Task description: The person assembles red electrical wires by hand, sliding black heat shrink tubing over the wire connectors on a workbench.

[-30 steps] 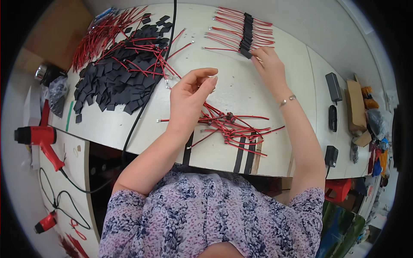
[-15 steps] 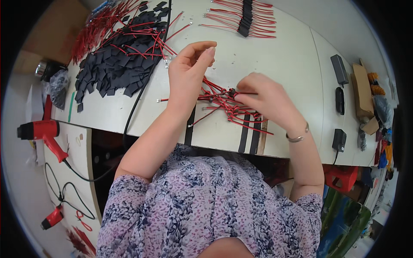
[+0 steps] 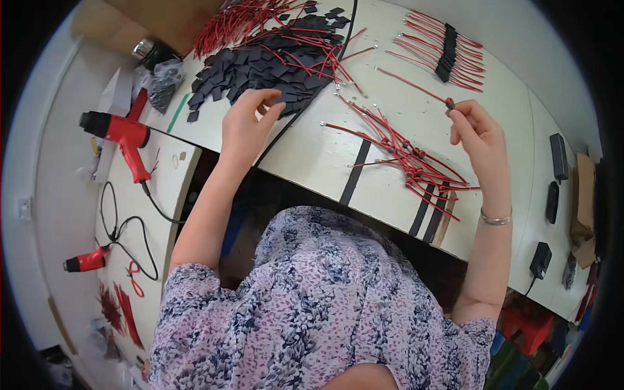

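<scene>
My right hand (image 3: 478, 133) is raised above the right part of the table. Its thumb and fingers pinch a red wire (image 3: 413, 82) near a small dark knot or bead, and the wire's length points away to the far left. My left hand (image 3: 248, 127) is over the near edge of a heap of flat black pieces (image 3: 240, 73), thumb and forefinger apart, nothing visible between them. Between my hands lies a loose tangle of red wires (image 3: 413, 153) with small dark knots and metal-tipped ends.
A row of red wires with black pieces (image 3: 448, 55) lies at the far right. More red wires (image 3: 240, 23) are behind the heap, crossed by a black cable (image 3: 302, 110). A red heat gun (image 3: 127, 136) is at left; black adapters (image 3: 559, 156) line the right side.
My right hand has lifted away from the tangle with a red wire, moving right. The left hand has shifted left to the black pieces. The view has turned toward the left.
</scene>
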### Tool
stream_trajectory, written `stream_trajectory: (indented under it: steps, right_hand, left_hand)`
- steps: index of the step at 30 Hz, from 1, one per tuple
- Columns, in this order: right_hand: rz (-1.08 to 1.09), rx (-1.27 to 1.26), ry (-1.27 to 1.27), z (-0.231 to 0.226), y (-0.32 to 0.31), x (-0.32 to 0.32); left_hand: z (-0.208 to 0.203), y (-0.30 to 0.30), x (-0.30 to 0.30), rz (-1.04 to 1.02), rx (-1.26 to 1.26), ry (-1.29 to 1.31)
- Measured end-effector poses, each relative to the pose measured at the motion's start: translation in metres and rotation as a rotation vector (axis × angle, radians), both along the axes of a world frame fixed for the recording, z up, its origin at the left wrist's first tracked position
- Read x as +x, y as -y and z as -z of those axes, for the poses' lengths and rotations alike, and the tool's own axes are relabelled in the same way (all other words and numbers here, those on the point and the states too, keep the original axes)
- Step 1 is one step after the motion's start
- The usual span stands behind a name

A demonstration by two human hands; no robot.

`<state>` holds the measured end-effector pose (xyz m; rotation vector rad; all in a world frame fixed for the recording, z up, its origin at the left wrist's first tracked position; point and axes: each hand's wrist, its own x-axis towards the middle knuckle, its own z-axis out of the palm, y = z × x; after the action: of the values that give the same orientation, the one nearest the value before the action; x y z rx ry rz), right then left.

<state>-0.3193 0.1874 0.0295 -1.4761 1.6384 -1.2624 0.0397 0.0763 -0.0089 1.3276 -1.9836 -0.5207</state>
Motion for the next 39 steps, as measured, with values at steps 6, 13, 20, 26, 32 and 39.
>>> stream_trajectory:
  steps: [6, 13, 20, 26, 32, 39]
  right_hand:
    - [0.033, 0.096, 0.153, 0.029, 0.005, 0.007]
    - [0.024, 0.034, 0.199, 0.031, 0.001, 0.006]
    - [0.027, -0.041, 0.191, 0.034, -0.003, 0.004]
    - [-0.047, -0.149, 0.239, 0.037, -0.004, 0.03]
    - [-0.047, -0.025, 0.282, 0.037, -0.005, 0.026]
    - [0.02, -0.066, 0.265, 0.03, -0.007, 0.033]
  left_hand:
    - [0.01, 0.011, 0.013, 0.067, -0.088, 0.38]
    - [0.017, 0.024, 0.02, 0.099, -0.205, 0.371]
    - [-0.001, 0.02, -0.026, -0.032, 0.255, -0.501]
    - [-0.007, -0.032, -0.138, 0.446, 0.574, -0.768]
    - [0.0, -0.049, -0.17, 0.53, 0.504, -0.534]
    - [-0.008, -0.031, -0.155, 0.453, 0.089, 0.004]
